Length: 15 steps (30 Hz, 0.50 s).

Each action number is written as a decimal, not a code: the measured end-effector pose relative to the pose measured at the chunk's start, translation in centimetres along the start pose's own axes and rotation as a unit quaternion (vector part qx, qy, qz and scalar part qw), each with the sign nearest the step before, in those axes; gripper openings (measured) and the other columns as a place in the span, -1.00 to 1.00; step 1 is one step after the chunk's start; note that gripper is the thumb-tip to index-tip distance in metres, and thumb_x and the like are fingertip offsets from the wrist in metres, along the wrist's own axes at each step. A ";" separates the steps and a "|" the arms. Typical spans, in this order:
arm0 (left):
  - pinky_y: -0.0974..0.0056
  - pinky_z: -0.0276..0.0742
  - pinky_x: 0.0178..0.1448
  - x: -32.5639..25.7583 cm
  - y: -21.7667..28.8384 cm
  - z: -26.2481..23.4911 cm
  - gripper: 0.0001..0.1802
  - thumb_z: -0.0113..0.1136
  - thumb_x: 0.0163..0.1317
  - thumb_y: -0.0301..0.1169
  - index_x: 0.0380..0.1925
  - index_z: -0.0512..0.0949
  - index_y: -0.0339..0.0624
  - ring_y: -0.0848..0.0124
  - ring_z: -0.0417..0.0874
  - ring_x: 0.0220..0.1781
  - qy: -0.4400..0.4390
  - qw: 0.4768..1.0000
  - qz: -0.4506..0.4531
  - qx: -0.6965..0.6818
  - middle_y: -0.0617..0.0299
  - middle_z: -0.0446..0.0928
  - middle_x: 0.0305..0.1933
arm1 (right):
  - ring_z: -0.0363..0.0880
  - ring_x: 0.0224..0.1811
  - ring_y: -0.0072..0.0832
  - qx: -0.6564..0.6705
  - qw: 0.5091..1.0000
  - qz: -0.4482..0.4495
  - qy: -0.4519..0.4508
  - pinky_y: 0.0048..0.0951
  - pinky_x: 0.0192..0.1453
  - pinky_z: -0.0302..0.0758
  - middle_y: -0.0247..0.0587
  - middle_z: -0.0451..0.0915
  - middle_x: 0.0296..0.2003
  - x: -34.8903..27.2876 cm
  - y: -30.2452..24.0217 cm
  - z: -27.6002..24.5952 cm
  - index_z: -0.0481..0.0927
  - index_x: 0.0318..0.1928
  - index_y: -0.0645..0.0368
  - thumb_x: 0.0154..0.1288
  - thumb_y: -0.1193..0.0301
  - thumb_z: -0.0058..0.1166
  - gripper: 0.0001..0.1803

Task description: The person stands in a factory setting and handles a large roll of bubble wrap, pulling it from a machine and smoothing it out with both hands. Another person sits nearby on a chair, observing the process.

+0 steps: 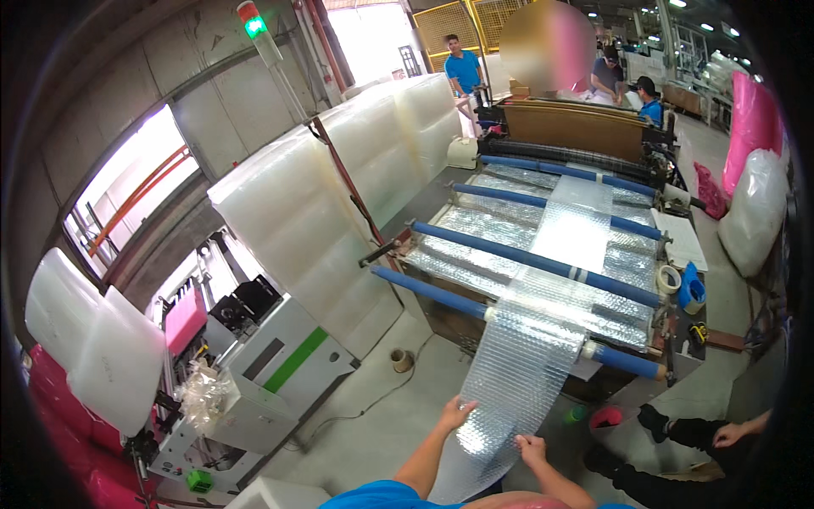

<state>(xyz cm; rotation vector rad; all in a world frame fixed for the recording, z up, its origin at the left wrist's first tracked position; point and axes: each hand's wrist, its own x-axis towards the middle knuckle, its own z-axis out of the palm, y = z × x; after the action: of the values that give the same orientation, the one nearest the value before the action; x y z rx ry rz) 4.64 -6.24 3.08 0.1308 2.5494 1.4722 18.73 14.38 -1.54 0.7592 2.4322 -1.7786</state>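
Observation:
A long clear strip of bubble wrap [530, 348] runs down over blue rollers [521, 248] toward me and hangs in front of my body. My left hand [458, 413] is closed on its left edge. On the opposite edge, my right hand [532, 448] pinches the film, fingers curled in. Between my two hands the strip sags a little and catches the light. Its lower end drops out of sight at my blue shirt [381, 495].
A seated person's hand [727, 435] and dark-trousered legs are close at right, beside a pink bucket [606, 417]. A tape roll [669, 279] lies on the machine's right side. A grey machine [280, 365] and stacked film rolls [314, 187] stand left. A small brown spool [401, 360] sits on the floor.

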 end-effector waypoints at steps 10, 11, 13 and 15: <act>0.34 0.36 -0.09 -0.4 1.4 1.4 -0.50 0.18 -0.05 -0.16 -0.20 0.41 -0.33 0.38 0.49 -0.21 -0.068 0.993 -0.072 -0.062 0.09 0.49 -0.24 | 0.53 -0.47 -0.34 -0.047 0.997 0.052 0.014 -0.41 -0.34 0.40 -0.10 0.55 -0.55 -0.5 0.3 -2.0 0.58 -0.47 0.19 -0.08 0.19 0.08 -0.70; 0.34 0.36 -0.09 -0.3 1.2 1.5 -0.49 0.18 -0.05 -0.15 -0.20 0.41 -0.33 0.37 0.49 -0.20 -0.075 0.993 -0.076 -0.059 0.10 0.49 -0.24 | 0.53 -0.47 -0.33 -0.049 0.998 0.047 0.019 -0.40 -0.34 0.40 -0.09 0.55 -0.55 -0.6 0.6 -2.1 0.58 -0.47 0.20 -0.08 0.19 0.08 -0.69; 0.34 0.36 -0.08 0.0 1.1 1.4 -0.48 0.17 -0.06 -0.13 -0.19 0.41 -0.32 0.37 0.49 -0.20 -0.083 0.992 -0.078 -0.050 0.10 0.49 -0.23 | 0.53 -0.46 -0.32 -0.049 0.997 0.050 0.018 -0.39 -0.33 0.40 -0.07 0.54 -0.55 -0.4 0.4 -2.0 0.58 -0.48 0.21 -0.08 0.18 0.08 -0.68; 0.34 0.35 -0.08 0.4 1.0 1.3 -0.47 0.17 -0.06 -0.11 -0.18 0.41 -0.30 0.37 0.48 -0.19 -0.087 0.992 -0.077 -0.041 0.11 0.49 -0.22 | 0.53 -0.45 -0.29 -0.047 0.997 0.068 0.007 -0.38 -0.31 0.41 -0.06 0.54 -0.54 -0.3 0.3 -2.1 0.58 -0.48 0.21 -0.09 0.16 0.09 -0.67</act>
<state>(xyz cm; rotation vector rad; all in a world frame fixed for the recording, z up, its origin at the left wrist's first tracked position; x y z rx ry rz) 4.54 -4.59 3.25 0.0454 2.3028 1.4383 19.67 16.25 -0.93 0.9072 2.3905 -1.6038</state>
